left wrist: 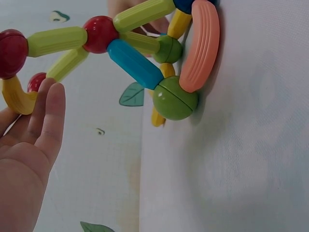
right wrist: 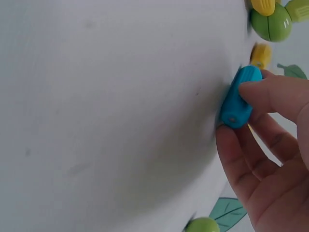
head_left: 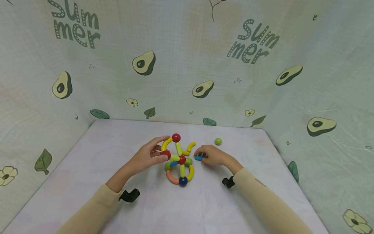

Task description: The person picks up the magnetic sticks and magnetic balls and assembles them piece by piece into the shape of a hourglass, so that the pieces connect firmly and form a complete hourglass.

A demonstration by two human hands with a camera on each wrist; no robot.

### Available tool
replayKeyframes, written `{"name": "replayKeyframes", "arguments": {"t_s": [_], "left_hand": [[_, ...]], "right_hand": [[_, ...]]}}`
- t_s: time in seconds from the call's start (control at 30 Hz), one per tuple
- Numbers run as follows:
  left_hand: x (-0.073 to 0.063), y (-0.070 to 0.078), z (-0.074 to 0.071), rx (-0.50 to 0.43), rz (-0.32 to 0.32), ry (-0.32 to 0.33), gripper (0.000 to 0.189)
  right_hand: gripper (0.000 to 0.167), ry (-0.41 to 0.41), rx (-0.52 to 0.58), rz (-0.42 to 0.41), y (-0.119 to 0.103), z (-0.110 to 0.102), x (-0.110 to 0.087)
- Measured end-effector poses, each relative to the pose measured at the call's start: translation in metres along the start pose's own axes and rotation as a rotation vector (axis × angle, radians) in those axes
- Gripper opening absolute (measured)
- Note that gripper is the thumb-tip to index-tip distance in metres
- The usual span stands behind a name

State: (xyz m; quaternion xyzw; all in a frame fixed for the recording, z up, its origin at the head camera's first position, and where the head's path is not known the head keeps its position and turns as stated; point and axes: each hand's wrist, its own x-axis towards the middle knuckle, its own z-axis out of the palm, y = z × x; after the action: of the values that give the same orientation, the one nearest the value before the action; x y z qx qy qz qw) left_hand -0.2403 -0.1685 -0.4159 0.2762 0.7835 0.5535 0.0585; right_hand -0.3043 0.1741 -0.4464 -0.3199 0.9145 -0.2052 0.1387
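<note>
A structure of magnetic building sticks and balls stands on the table, with red balls, light green straight sticks and a ring at its base. My left hand holds it at the upper left, thumb by a red ball and fingers around the yellow curved stick. Low in the structure are an orange curved stick, a green ball and a dark blue ball. To its right, my right hand pinches a short blue stick between thumb and fingers, close over the tabletop.
Behind the structure lies a loose yellow curved stick. A loose green ball sits farther back on the right. The pale tabletop meets a printed cloth backdrop at its rear and sides.
</note>
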Motion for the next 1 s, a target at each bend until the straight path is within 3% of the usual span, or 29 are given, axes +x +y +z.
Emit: {"name": "replayKeyframes", "arguments": {"t_s": [0.3, 0.53, 0.73, 1.0], "left_hand": [[0.000, -0.001, -0.001, 0.004, 0.002, 0.000, 0.075], [-0.001, 0.002, -0.002, -0.071, -0.041, -0.026, 0.076], [-0.001, 0.005, -0.002, -0.116, -0.087, -0.037, 0.077], [-0.001, 0.004, -0.004, -0.158, -0.097, -0.034, 0.077]], "right_hand": [[0.028, 0.026, -0.043, 0.020, 0.007, -0.006, -0.013], [0.028, 0.061, -0.037, -0.008, 0.009, -0.005, -0.018], [0.031, 0.142, 0.060, -0.059, -0.005, -0.008, -0.022], [0.035, 0.253, 0.156, -0.121, -0.034, -0.013, -0.024]]}}
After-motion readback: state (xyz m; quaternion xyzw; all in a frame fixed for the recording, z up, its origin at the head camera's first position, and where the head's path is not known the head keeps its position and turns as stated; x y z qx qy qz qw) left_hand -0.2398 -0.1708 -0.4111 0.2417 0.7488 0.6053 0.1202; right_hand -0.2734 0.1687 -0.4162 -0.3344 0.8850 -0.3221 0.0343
